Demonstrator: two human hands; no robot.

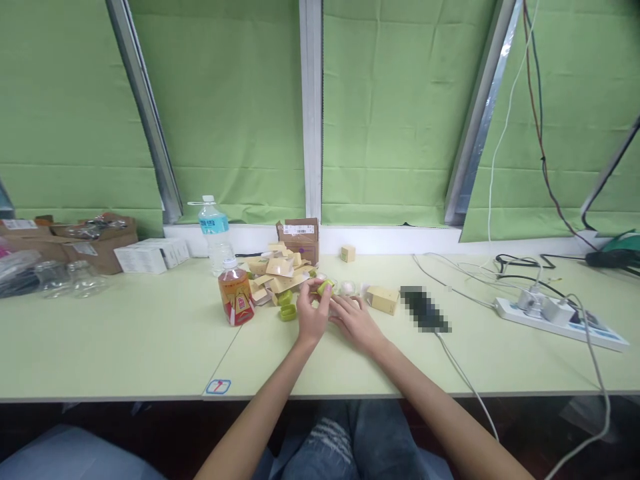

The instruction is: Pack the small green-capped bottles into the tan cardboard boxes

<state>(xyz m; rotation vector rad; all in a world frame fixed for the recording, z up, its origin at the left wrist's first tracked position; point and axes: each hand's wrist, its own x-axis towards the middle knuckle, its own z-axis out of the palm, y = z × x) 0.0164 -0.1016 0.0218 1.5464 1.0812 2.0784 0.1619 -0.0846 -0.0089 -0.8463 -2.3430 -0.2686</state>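
My left hand (312, 315) pinches a small lime-green plastic piece (325, 287) between thumb and fingers. Close against it, my right hand (357, 321) has its fingers bent and pressed together; what lies under them is mostly hidden. Two more green plastic pieces, one a small open square holder (287, 313), lie left of my hands. Behind them is a heap of opened tan cardboard boxes (280, 267). A clear round item with a pale centre (347, 288) sits just beyond my right fingers. To its right a tan carton (383, 299) lies on its side.
A red-labelled drink bottle (237, 297) and a large water bottle (215, 240) stand left. Farther left are glass jars (83, 279), white boxes (153, 255) and cartons. Right are a blurred dark object (425, 309), a power strip (565, 323) and loose cables. A small box (348, 253) stands behind.
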